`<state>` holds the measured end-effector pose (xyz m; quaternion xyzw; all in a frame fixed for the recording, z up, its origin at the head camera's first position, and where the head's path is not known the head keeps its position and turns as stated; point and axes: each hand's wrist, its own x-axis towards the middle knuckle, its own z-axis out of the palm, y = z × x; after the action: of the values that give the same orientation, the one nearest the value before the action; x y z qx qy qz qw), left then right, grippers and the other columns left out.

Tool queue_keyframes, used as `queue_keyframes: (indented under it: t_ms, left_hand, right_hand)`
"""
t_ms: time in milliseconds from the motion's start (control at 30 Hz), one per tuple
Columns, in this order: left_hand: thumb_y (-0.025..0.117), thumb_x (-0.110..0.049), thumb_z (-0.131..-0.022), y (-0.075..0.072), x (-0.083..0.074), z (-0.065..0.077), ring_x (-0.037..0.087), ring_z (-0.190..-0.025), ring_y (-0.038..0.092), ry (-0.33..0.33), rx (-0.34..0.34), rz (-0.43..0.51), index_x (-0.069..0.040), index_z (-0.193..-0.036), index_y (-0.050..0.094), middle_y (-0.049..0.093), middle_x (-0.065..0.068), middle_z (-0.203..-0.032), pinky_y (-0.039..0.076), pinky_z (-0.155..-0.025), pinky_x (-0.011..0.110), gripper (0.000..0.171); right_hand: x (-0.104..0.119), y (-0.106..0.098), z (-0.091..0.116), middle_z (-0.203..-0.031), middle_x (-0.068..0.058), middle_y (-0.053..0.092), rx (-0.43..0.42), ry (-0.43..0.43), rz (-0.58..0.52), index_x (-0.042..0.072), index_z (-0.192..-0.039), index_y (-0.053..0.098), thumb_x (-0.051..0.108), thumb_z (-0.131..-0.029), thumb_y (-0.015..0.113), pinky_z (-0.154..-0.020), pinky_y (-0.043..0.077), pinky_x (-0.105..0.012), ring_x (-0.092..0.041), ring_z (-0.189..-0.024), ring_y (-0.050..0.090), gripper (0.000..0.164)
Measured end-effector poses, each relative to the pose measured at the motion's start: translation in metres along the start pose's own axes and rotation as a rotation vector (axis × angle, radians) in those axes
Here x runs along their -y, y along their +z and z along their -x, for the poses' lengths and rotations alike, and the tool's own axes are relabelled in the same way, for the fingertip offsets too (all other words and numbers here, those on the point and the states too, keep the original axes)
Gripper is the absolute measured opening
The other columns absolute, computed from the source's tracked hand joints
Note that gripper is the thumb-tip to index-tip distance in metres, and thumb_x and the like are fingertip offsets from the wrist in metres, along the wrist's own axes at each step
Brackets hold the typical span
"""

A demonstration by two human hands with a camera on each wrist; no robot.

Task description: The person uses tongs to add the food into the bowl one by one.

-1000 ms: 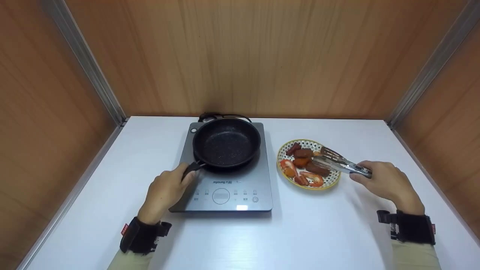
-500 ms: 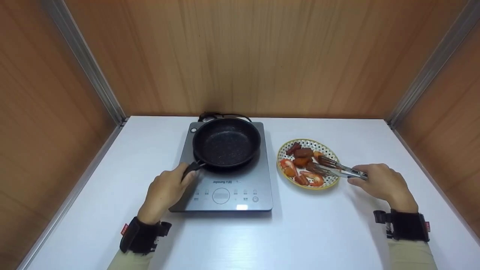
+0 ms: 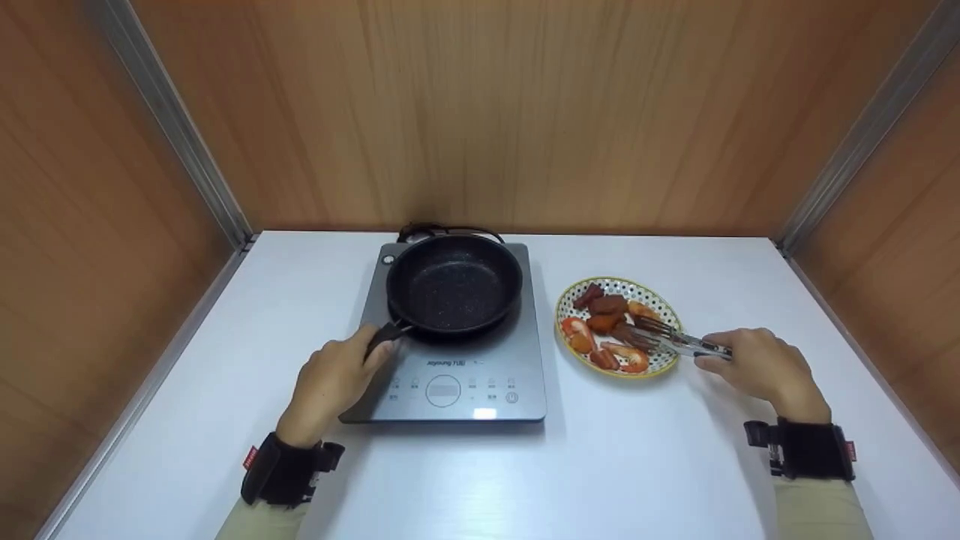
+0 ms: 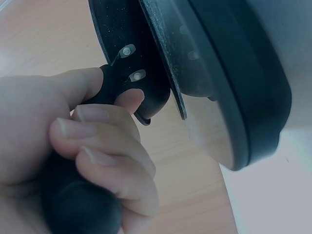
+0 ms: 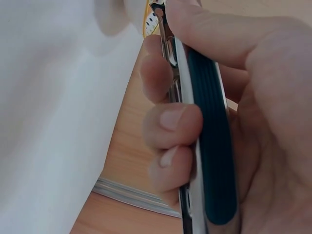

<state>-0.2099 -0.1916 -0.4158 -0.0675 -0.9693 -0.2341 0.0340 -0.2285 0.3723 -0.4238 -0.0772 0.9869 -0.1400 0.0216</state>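
Since the frame from a second ago, we see the right hand (image 3: pixel 761 369) shifted slightly left, and the metal tongs (image 3: pixel 679 343) with it. Their slotted heads, spread wider before, now lie closer together over the right part of the yellow-rimmed plate (image 3: pixel 628 288), at right of centre in the frame. We find a brown piece of food (image 3: pixel 627 334) by the tips, but cannot tell whether they grip it. Just above them, a yellow-orange piece (image 3: pixel 643 310), partly covered a second ago, shows more fully. In the right wrist view we see fingers and thumb wrapped round the tongs, along a dark blue-green strip.

On the plate we also see a brown chunk (image 3: pixel 609 304), an orange piece (image 3: pixel 602 323) and, toward the lower edge, a red-and-white shrimp (image 3: pixel 628 357).

Left of centre, the left hand (image 3: pixel 334 381) has stayed where it was, its fingers curled round the black handle (image 3: pixel 384 339) of the frying pan (image 3: pixel 454 289). We see the pan, likewise unmoved, over the upper part of the grey induction cooker (image 3: pixel 420 411), which sits on the white surface (image 3: pixel 480 484).
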Motion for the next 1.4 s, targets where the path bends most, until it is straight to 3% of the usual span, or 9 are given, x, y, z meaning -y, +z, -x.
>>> queue_keyframes:
  t_ms: [333,567,800,1100,1400]
  left_hand:
    - [0.058,-0.035,-0.111,-0.0002,0.0006,0.0000,0.024,-0.065,0.052,-0.007,0.005,0.003,-0.012,-0.104,0.058,0.052,0.004,-0.070,0.033,-0.054,0.036,0.023]
    - [0.058,-0.036,-0.111,0.0004,0.0004,-0.0003,0.025,-0.066,0.053,-0.010,0.002,0.013,-0.013,-0.103,0.058,0.053,0.005,-0.071,0.034,-0.055,0.036,0.024]
    - [0.057,-0.036,-0.111,-0.0001,0.0002,0.0003,0.025,-0.066,0.053,-0.009,0.001,0.009,-0.013,-0.104,0.057,0.052,0.005,-0.072,0.034,-0.055,0.037,0.024]
    - [0.058,-0.034,-0.111,0.0017,0.0002,0.0005,0.023,-0.063,0.052,0.000,-0.012,0.014,-0.013,-0.104,0.058,0.051,0.002,-0.068,0.033,-0.053,0.035,0.023]
    - [0.058,-0.035,-0.111,0.0014,0.0003,0.0011,0.023,-0.063,0.051,-0.003,-0.011,0.019,-0.013,-0.103,0.058,0.050,0.003,-0.068,0.032,-0.053,0.035,0.024]
  right_hand:
    - [0.0011,-0.0009,0.0005,-0.097,-0.010,0.073,-0.017,-0.004,0.028,0.007,-0.132,0.074,0.036,-0.097,0.078,-0.056,0.035,-0.036,-0.021,-0.071,0.051,0.046]
    - [-0.0014,-0.0012,-0.0003,-0.091,-0.006,0.070,-0.037,-0.010,0.043,0.008,-0.132,0.074,0.033,-0.097,0.078,-0.055,0.035,-0.036,-0.020,-0.069,0.050,0.043]
    - [-0.0025,-0.0023,-0.0012,-0.118,-0.022,0.074,-0.026,-0.017,0.054,0.008,-0.134,0.073,0.030,-0.098,0.076,-0.060,0.038,-0.039,-0.027,-0.080,0.057,0.042]
    - [-0.0034,-0.0049,-0.0005,-0.114,-0.018,0.075,-0.054,-0.023,0.054,0.010,-0.134,0.073,0.029,-0.098,0.077,-0.058,0.037,-0.038,-0.024,-0.077,0.056,0.041]
    - [0.0013,-0.0075,0.0012,-0.123,-0.022,0.074,-0.110,0.004,0.037,0.010,-0.138,0.071,0.030,-0.100,0.074,-0.062,0.042,-0.040,-0.031,-0.088,0.064,0.043]
